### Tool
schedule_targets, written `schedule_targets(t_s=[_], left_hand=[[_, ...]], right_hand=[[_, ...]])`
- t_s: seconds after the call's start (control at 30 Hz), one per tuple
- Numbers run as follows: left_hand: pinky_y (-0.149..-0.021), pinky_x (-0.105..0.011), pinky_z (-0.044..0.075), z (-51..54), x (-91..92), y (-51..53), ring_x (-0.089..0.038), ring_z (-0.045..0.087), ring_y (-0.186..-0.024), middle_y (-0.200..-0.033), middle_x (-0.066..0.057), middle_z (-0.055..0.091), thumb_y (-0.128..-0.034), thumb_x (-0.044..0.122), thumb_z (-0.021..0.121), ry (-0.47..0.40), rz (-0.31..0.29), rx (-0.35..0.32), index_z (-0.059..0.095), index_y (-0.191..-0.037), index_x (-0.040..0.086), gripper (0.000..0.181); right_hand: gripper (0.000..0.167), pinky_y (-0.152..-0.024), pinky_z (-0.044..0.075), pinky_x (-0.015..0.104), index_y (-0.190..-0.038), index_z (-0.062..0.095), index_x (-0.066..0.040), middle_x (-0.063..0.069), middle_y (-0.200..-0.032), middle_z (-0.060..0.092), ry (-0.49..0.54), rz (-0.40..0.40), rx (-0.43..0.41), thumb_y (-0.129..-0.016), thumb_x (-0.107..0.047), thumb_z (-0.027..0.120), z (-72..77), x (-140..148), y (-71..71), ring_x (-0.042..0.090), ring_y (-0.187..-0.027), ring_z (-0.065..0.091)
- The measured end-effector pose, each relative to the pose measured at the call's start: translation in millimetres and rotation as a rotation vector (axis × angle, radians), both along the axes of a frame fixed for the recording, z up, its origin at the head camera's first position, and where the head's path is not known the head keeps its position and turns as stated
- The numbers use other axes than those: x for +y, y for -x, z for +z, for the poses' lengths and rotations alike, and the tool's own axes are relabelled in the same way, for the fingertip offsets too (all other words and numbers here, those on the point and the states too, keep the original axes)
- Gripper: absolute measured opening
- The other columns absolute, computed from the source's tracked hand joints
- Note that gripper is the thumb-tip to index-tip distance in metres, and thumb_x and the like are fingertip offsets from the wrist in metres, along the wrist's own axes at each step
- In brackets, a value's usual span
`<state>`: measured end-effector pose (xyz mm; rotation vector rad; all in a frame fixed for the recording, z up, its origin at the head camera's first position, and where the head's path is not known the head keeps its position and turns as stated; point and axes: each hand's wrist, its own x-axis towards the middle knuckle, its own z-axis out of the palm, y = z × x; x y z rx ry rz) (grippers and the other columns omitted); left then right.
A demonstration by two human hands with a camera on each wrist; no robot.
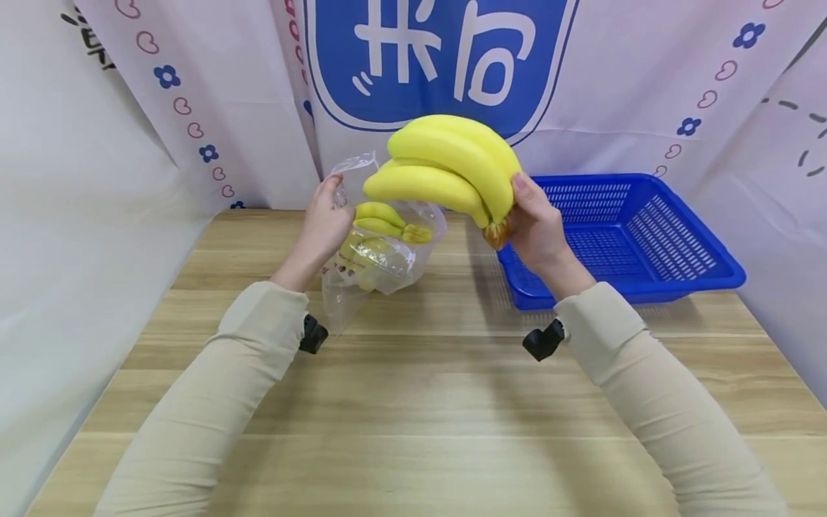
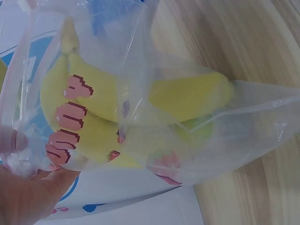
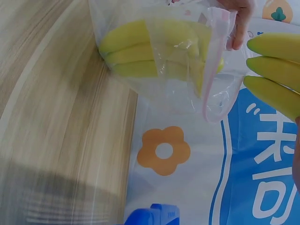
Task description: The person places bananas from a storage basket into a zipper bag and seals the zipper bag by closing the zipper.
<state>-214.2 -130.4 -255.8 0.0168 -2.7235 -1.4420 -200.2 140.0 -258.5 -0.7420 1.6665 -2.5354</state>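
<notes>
My right hand grips a yellow banana bunch near its brown stem end, held up above the table; the tips of this bunch show at the right edge of the right wrist view. With its fingers pinching the rim, my left hand holds a clear plastic bag at the bag's upper left. Inside the bag lie more bananas, seen through the printed film as yellow bananas in the left wrist view. The held bunch is outside the bag, above its mouth.
A blue plastic basket stands at the back right of the wooden table. Behind the table hangs a white cloth with a blue printed sign. White cloth also hangs at both sides.
</notes>
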Motion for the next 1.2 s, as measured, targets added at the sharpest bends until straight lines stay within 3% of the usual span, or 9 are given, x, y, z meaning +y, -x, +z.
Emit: schedule_targets(t_s=[0.1, 0.3, 0.4, 0.57, 0.73, 1.0, 1.2], left_hand=[[-0.117, -0.047, 0.03, -0.6, 0.6, 1.2, -0.034, 0.021, -0.146, -0.161, -0.014, 0.015, -0.0899, 0.004, 0.036, -0.001, -0.007, 0.016, 0.017, -0.152, 0.003, 0.065], [-0.121, -0.047, 0.021, -1.1, 0.7, 1.7, -0.033, 0.018, -0.148, -0.16, -0.015, 0.015, -0.0906, 0.006, 0.035, 0.008, -0.01, 0.022, 0.017, -0.151, 0.002, 0.064], [-0.122, -0.048, 0.019, -0.2, 0.6, 0.9, -0.033, 0.016, -0.148, -0.161, -0.015, 0.014, -0.091, 0.007, 0.035, 0.012, -0.013, 0.02, 0.016, -0.152, 0.002, 0.064], [-0.121, -0.05, 0.018, 0.9, 1.4, 0.5, -0.035, 0.016, -0.148, -0.161, -0.015, 0.013, -0.0913, 0.008, 0.036, 0.007, -0.023, 0.008, 0.016, -0.152, 0.003, 0.064], [-0.118, -0.052, 0.026, 0.2, 3.4, -0.3, -0.036, 0.018, -0.147, -0.161, -0.014, 0.012, -0.0882, 0.006, 0.042, -0.002, -0.037, -0.008, 0.015, -0.152, 0.004, 0.07], [-0.12, -0.054, 0.016, 0.5, 5.3, -0.1, -0.033, 0.014, -0.148, -0.162, -0.01, 0.011, -0.0842, 0.004, 0.046, 0.002, -0.04, -0.029, 0.015, -0.153, 0.007, 0.076], [-0.123, -0.048, 0.012, 4.3, 9.0, 0.9, -0.031, 0.012, -0.149, -0.162, -0.013, 0.01, -0.0803, 0.003, 0.047, 0.044, -0.055, -0.028, 0.012, -0.153, 0.005, 0.081]], right_hand=[[0.022, -0.058, 0.046, 0.017, -0.101, 0.056, -0.017, -0.005, -0.078, 0.061, 0.019, -0.003, -0.017, -0.097, -0.036, 0.047, -0.3, -2, -0.5, 0.005, -0.065, 0.057], [0.027, -0.06, 0.052, 0.019, -0.1, 0.061, -0.014, -0.002, -0.082, 0.068, 0.139, 0.043, -0.041, -0.097, -0.038, 0.049, -0.6, -2, -0.5, 0.01, -0.068, 0.066], [0.028, -0.063, 0.053, 0.019, -0.101, 0.061, -0.013, -0.001, -0.084, 0.069, 0.143, 0.061, -0.043, -0.097, -0.038, 0.05, -0.2, -2, -0.6, 0.012, -0.073, 0.067], [0.03, -0.06, 0.051, 0.02, -0.102, 0.06, -0.014, 0.0, -0.084, 0.069, 0.063, 0.075, -0.097, -0.099, -0.039, 0.044, -1.9, -2, -0.7, 0.013, -0.071, 0.067], [0.029, -0.067, 0.051, 0.02, -0.105, 0.056, -0.016, -0.004, -0.087, 0.066, -0.04, 0.041, -0.122, -0.101, -0.037, 0.035, -7.1, -8, 1.7, 0.01, -0.075, 0.065], [0.03, -0.072, 0.053, 0.024, -0.114, 0.048, -0.019, -0.004, -0.093, 0.063, -0.065, 0.072, -0.138, -0.104, -0.035, 0.025, -12.1, -15, 7.1, 0.011, -0.08, 0.065], [0.035, -0.079, 0.053, 0.028, -0.117, 0.046, -0.021, -0.005, -0.093, 0.065, -0.16, 0.13, -0.092, -0.104, -0.038, 0.018, -15.6, -22, 11.3, 0.013, -0.082, 0.068]])
